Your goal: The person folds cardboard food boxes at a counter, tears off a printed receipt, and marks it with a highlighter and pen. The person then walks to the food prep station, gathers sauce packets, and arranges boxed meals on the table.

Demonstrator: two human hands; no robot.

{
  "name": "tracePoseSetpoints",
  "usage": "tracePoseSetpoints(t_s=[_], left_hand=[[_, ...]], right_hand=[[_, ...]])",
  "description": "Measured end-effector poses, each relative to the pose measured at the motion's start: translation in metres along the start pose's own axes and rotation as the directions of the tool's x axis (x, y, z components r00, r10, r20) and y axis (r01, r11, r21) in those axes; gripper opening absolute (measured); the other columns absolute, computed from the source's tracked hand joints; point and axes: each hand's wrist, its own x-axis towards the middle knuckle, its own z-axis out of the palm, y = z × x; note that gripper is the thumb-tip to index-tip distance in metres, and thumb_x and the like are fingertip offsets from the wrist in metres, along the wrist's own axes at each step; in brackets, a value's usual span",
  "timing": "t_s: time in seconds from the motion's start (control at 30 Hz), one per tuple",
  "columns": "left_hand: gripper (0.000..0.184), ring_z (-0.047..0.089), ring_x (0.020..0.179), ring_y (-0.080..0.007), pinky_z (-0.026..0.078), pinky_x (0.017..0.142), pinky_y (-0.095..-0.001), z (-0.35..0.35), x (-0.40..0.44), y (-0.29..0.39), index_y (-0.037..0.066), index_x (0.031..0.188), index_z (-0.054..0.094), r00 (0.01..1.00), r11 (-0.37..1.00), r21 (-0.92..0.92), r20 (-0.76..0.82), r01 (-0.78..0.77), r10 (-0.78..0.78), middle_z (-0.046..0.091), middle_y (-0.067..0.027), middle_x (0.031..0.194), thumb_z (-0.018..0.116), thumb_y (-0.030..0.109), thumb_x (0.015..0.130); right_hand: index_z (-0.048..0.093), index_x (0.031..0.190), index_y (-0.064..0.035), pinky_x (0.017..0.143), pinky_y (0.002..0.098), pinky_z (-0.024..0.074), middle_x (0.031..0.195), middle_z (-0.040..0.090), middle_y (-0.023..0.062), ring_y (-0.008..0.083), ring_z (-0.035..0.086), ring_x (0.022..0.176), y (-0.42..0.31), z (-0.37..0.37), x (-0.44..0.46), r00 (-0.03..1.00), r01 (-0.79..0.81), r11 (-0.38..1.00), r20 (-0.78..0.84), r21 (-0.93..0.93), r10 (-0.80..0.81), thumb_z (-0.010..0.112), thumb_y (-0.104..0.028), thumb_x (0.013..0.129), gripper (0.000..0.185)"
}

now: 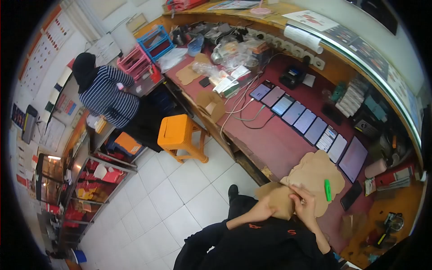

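Near the table's front edge, my left hand (263, 208) holds a folded piece of brown cardboard (282, 201) from its left side. The fingers of my right hand (304, 198) are bent around the cardboard's upper right edge. Just beyond both hands lies a stack of flat brown cardboard pieces (310, 173) with wavy edges. A green marker (327, 190) rests on top of that stack. Right of it, a dark phone (351, 195) lies on the red tabletop (270, 146).
Several phones (294, 113) and a tablet (353, 159) lie in a row across the table. Cables (245, 110) and plastic bags sit further back. An orange stool (175, 130) stands on the floor left of the table. Another person (108, 92) stands at the far-left counter.
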Motion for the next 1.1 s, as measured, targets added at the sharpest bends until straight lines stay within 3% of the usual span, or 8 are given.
tracePoseSetpoints(t_s=[0.1, 0.2, 0.37, 0.47, 0.63, 0.73, 0.83, 1.1], left_hand=[[0.051, 0.052, 0.103, -0.0170, 0.044, 0.087, -0.0310, -0.021, 0.024, 0.009, 0.001, 0.123, 0.040, 0.930, 0.795, -0.590, -0.195, 0.144, -0.312, 0.053, -0.0079, 0.114, 0.059, -0.005, 0.076], [0.051, 0.051, 0.105, -0.0187, 0.044, 0.087, -0.0314, -0.025, 0.042, 0.021, 0.003, 0.121, 0.042, 0.915, 0.739, -0.671, -0.256, 0.064, -0.311, 0.052, -0.0084, 0.113, 0.058, -0.008, 0.074], [0.050, 0.050, 0.107, -0.0223, 0.045, 0.088, -0.0341, -0.020, 0.053, 0.025, 0.000, 0.120, 0.041, 0.940, 0.648, -0.745, -0.091, 0.155, -0.329, 0.050, -0.0107, 0.115, 0.056, -0.011, 0.073], [0.053, 0.046, 0.114, -0.0271, 0.040, 0.095, -0.0390, -0.026, 0.055, 0.046, 0.000, 0.126, 0.035, 0.966, 0.722, -0.670, -0.028, 0.172, -0.256, 0.048, -0.0149, 0.119, 0.055, -0.003, 0.077], [0.059, 0.033, 0.125, -0.0277, 0.023, 0.106, -0.0427, -0.038, 0.034, 0.110, 0.000, 0.127, 0.034, 0.995, 0.739, -0.667, -0.062, -0.098, 0.077, 0.040, -0.0177, 0.129, 0.059, 0.002, 0.074], [0.080, 0.024, 0.130, -0.0278, 0.018, 0.107, -0.0417, -0.067, 0.035, 0.096, 0.005, 0.134, 0.022, 0.956, 0.961, -0.094, -0.166, -0.260, 0.243, 0.025, -0.0164, 0.139, 0.069, 0.011, 0.069], [0.097, 0.012, 0.134, -0.0275, 0.011, 0.107, -0.0403, -0.069, 0.043, 0.071, 0.010, 0.139, 0.010, 0.984, 0.975, -0.136, -0.029, -0.176, 0.173, 0.013, -0.0136, 0.144, 0.072, 0.010, 0.065], [0.105, 0.023, 0.129, -0.0263, 0.021, 0.104, -0.0375, -0.036, 0.052, 0.042, 0.009, 0.139, 0.009, 0.990, 0.938, -0.317, -0.024, -0.138, 0.138, 0.022, -0.0143, 0.139, 0.075, 0.011, 0.058]], right_hand=[[0.053, 0.119, -0.0165, 0.093, 0.0545, 0.0319, 0.126, 0.046, 0.0137, 0.0346, 0.037, 0.121, -0.037, -0.016, 0.007, 0.907, 0.418, 0.797, 0.242, -0.436, -0.344, 0.071, -0.017, 0.067, 0.055], [0.041, 0.128, -0.0306, 0.098, 0.0652, 0.0096, 0.140, 0.025, 0.0111, 0.0349, 0.014, 0.132, -0.032, -0.004, 0.004, 0.853, 0.397, 0.738, 0.516, -0.546, -0.077, 0.068, -0.020, 0.066, 0.069], [0.040, 0.124, -0.0447, 0.097, 0.0638, 0.0172, 0.137, 0.028, 0.0083, 0.0351, 0.020, 0.129, 0.039, 0.012, 0.001, 0.816, 0.518, 0.392, 0.302, -0.760, -0.493, 0.067, -0.020, 0.063, 0.072], [0.043, 0.122, -0.0395, 0.098, 0.0559, 0.0247, 0.133, 0.029, 0.0119, 0.0357, 0.027, 0.124, 0.046, 0.005, 0.016, 0.702, 0.612, 0.408, 0.228, -0.678, -0.674, 0.072, -0.020, 0.059, 0.072], [0.031, 0.132, -0.0091, 0.096, 0.0426, 0.0330, 0.128, 0.035, 0.0142, 0.0290, 0.033, 0.122, 0.027, -0.009, 0.024, 0.908, 0.200, 0.976, -0.358, -0.089, -0.219, 0.077, -0.026, 0.050, 0.095], [0.025, 0.133, -0.0031, 0.097, 0.0401, 0.0328, 0.126, 0.041, 0.0119, 0.0273, 0.039, 0.117, 0.027, -0.006, 0.017, 0.920, 0.155, 0.779, -0.375, 0.607, 0.110, 0.078, -0.026, 0.054, 0.097], [0.024, 0.133, -0.0024, 0.097, 0.0371, 0.0337, 0.126, 0.041, 0.0124, 0.0265, 0.042, 0.115, 0.067, -0.006, -0.015, 0.931, -0.101, 0.374, -0.045, 0.922, 0.363, 0.078, -0.022, 0.055, 0.097], [0.024, 0.134, -0.0012, 0.104, 0.0382, 0.0226, 0.133, 0.031, 0.0153, 0.0267, 0.028, 0.125, 0.033, -0.016, -0.009, 0.985, -0.096, 0.872, 0.169, 0.480, 0.016, 0.074, -0.022, 0.068, 0.085]])
